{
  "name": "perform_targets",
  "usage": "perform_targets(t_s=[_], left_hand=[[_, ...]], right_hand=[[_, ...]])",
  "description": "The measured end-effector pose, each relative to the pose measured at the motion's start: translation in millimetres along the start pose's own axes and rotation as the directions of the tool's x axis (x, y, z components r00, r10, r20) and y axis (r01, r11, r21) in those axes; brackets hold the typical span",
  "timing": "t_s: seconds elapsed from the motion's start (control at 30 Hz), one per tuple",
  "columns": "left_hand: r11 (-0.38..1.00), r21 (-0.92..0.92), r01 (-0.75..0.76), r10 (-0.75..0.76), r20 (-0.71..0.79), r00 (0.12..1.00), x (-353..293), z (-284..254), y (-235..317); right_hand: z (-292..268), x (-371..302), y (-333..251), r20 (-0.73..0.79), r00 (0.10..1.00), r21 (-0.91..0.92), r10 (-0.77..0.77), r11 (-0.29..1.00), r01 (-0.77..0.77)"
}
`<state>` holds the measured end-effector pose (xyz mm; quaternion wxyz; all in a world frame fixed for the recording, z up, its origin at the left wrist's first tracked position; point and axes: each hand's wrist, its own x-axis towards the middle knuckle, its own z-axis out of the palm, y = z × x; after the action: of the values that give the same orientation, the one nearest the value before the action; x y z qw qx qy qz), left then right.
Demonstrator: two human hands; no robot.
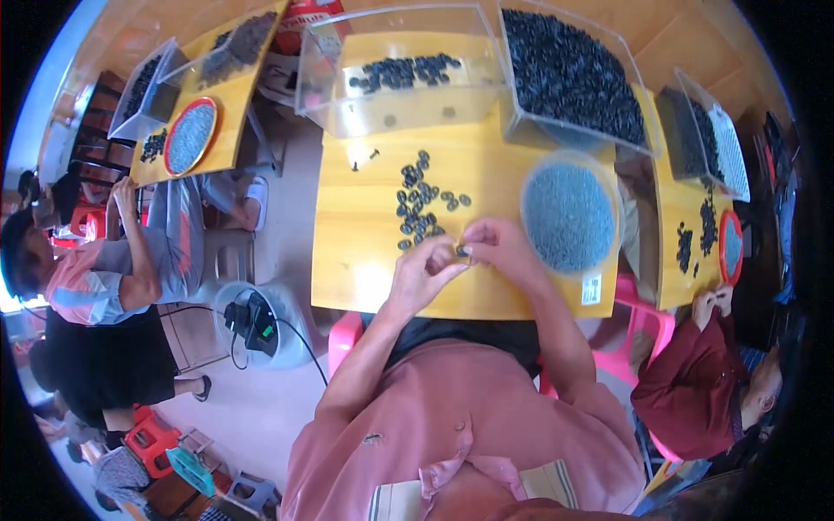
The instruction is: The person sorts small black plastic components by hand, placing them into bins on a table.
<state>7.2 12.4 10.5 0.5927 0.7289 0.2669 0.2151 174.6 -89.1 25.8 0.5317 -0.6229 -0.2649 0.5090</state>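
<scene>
Two bare hands meet over the near edge of the yellow wooden worktop [365, 260]. The left hand [423, 271] and the right hand [497, 245] pinch together on one small black ring-shaped part [462, 251], their fingertips closed around it from either side. Just beyond the hands lies a loose scatter of black ring parts [420, 204] on the worktop. To the right of that scatter stands a round clear plastic tub of small grey pieces [569, 214]. Farther back sit a clear plastic bin holding a few black rings [401, 71] and, to its right, a clear plastic bin heaped with black rings [569, 71].
</scene>
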Motion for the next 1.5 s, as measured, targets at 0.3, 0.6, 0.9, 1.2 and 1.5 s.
perform_targets(t_s=[0.3, 0.6, 0.9, 1.2, 1.5], left_hand=[[0.965, -0.259, 0.042, -0.08, -0.139, 0.987, 8, -10, -19], [0.735, -0.644, -0.213, -0.019, -0.333, 0.943, 14, -22, -26], [0.725, -0.637, -0.261, -0.025, -0.403, 0.915, 6, -21, -21], [0.772, -0.526, -0.356, -0.045, -0.604, 0.796, 15, -22, -19], [0.844, -0.446, -0.298, -0.044, -0.611, 0.79, 21, -20, -18]], right_hand=[[27, 55, -142, -0.271, 0.792, 0.045, -0.547, 0.815, 0.578], [12, 70, -75, -0.084, 0.874, -0.698, -0.478, 0.655, 0.291], [16, 83, -42, -0.044, 0.854, -0.866, -0.518, 0.446, 0.226], [27, 85, -36, 0.053, 0.85, -0.846, -0.524, 0.429, 0.316], [35, 80, -30, 0.106, 0.776, -0.836, -0.622, 0.366, 0.408]])
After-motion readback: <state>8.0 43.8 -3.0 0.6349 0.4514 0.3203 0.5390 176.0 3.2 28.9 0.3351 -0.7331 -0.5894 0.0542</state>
